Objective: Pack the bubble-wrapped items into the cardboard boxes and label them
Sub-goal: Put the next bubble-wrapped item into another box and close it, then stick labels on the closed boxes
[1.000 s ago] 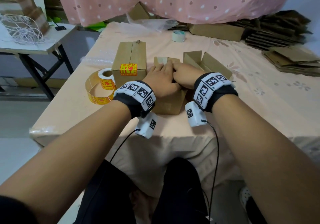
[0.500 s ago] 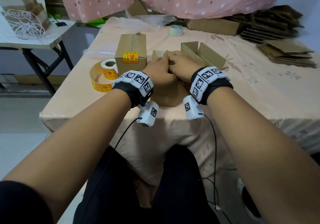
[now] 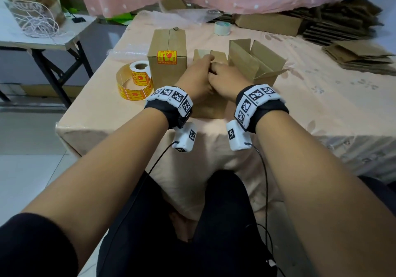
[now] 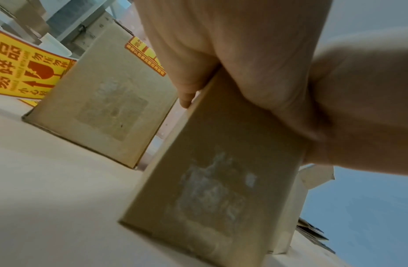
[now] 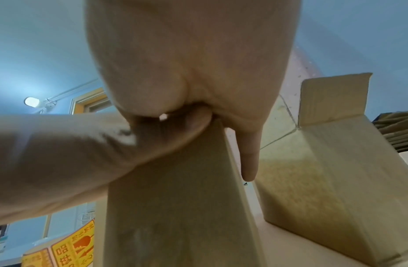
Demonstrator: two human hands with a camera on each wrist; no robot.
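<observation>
Both hands have slid further along the middle box [image 3: 211, 96], pressing its top flaps down. It stands on the desk [image 3: 321, 109] directly under the left hand [image 3: 196, 79] and right hand [image 3: 225, 81], fingers draped loosely over its edges; the sticker roll [image 3: 137, 79] lies nearer the left.

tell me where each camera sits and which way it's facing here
Head: worn on the head, looks forward and down at the table; both forearms, left hand and right hand show on the middle box.
Left wrist: under the left wrist, looks up along the palm at the middle box and the labelled box.
Right wrist: under the right wrist, looks up at the middle box and the open box.
Shared: both wrist views show the middle box.
</observation>
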